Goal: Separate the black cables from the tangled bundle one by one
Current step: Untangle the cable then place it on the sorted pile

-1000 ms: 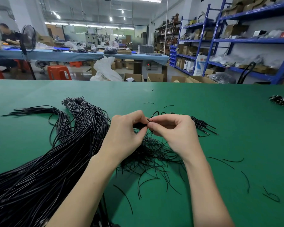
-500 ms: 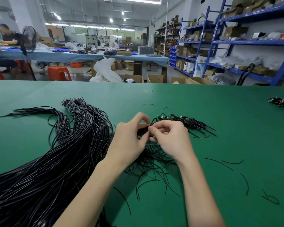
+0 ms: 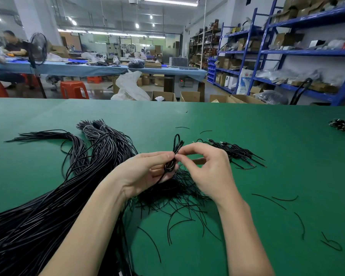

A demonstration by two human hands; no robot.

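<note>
Both hands now sit higher above the green table (image 3: pixel 267 156) than a moment ago: the left hand (image 3: pixel 147 172) grips a folded black cable (image 3: pixel 174 154), its loop standing clear of the tangled bundle (image 3: pixel 173 192), while the right hand (image 3: pixel 205 168) pinches it just beside, so one piece looks nearly freed

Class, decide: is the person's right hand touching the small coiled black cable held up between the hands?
Touching. The head view shows the right hand pinching the coiled cable at its fingertips, with the left hand gripping it too.
</note>
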